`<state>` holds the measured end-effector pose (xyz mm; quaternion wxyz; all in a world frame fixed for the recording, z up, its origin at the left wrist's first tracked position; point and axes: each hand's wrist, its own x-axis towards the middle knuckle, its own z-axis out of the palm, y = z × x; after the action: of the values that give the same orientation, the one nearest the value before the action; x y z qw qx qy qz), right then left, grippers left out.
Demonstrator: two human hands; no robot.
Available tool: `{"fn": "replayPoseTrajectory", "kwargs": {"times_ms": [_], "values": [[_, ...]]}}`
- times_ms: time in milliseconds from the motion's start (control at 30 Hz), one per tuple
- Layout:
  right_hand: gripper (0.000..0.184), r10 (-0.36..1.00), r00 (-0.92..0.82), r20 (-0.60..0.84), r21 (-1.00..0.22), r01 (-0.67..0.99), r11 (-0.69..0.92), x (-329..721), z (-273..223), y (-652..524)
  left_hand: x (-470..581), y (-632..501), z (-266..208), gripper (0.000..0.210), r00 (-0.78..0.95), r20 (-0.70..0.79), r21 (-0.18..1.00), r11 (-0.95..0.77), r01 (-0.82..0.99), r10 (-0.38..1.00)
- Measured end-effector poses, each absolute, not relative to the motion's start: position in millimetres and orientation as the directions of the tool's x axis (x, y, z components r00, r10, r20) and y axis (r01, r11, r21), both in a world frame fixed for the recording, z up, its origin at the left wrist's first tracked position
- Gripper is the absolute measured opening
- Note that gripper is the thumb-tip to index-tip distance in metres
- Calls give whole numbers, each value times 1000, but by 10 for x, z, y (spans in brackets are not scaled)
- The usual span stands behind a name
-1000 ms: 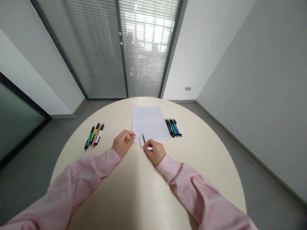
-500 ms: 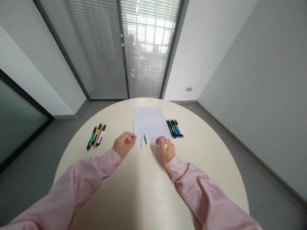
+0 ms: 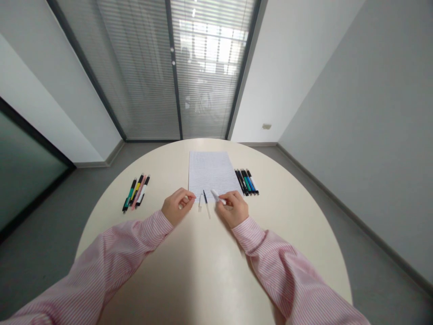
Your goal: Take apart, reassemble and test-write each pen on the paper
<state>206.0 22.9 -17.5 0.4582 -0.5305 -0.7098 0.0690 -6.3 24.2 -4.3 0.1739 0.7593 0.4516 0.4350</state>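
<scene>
Between the thumb and fingers of my right hand (image 3: pixel 234 209) is a white pen barrel (image 3: pixel 215 194), slanting up and left over the lower edge of the paper. My left hand (image 3: pixel 177 206) hovers by the paper's lower left corner with its fingertips pinched together; what they hold, if anything, is too small to see. Between the hands lies an ink refill (image 3: pixel 206 200) with a dark upper part and a clear lower end. Just left of it is a thin, whitish pen part (image 3: pixel 200 201). Both overlap the lined sheet of paper (image 3: pixel 211 169).
Several pens (image 3: pixel 136 192) in green, yellow, pink and white lie side by side on the left. Another row of pens (image 3: pixel 246 182), black, green, blue and white, borders the paper's right edge. Everything rests on a round cream table (image 3: pixel 176 271). Beyond it stand blinds-covered glass panels (image 3: pixel 206 90).
The white barrel in my right hand has turned from nearly level to pointing up and away, and shows more. My left hand has shifted slightly right. Refill and other parts stay put.
</scene>
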Motion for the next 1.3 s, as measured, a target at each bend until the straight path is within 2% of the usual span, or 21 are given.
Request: {"fn": "replayPoseTrajectory", "kwargs": {"times_ms": [233,400,500,600,700,800,933,1033,1100,1167,1233,1300], "values": [[4,847,-152,509,-447,794,411,2030,-196,253,-42,238,-20,10,273,512,636,-573,517,815],[10,798,-180,575,-433,760,484,2049,-67,149,-33,169,-11,8,379,474,642,-607,469,795],[25,718,-423,552,-352,662,661,2032,-24,11,-34,85,-20,12,587,400,618,-680,394,704],[34,543,-704,458,-229,496,837,1952,-43,-115,-34,30,-43,20,751,346,511,-784,351,562],[32,490,-792,365,-180,456,872,1870,-67,-166,-29,21,-58,19,792,314,411,-827,384,524],[30,492,-809,321,-170,462,871,1838,-64,-157,-24,29,-62,18,791,292,381,-824,420,538],[29,502,-801,326,-212,455,865,1841,-58,-157,-19,26,-68,19,785,283,375,-817,438,551],[31,520,-780,349,-306,429,850,1865,-56,-160,-21,24,-77,20,783,291,372,-819,436,550],[33,567,-713,413,-389,425,817,1910,-48,-120,-24,28,-84,21,784,295,371,-821,433,547],[33,698,-518,495,-488,498,716,1977,-36,-25,-29,33,-94,23,783,300,368,-823,433,546],[30,824,-192,533,-592,612,525,2046,-33,111,-32,36,-102,25,780,312,366,-826,429,543],[17,831,-34,556,-611,660,436,2094,-48,248,-29,31,-104,25,770,332,366,-827,428,545]]}}
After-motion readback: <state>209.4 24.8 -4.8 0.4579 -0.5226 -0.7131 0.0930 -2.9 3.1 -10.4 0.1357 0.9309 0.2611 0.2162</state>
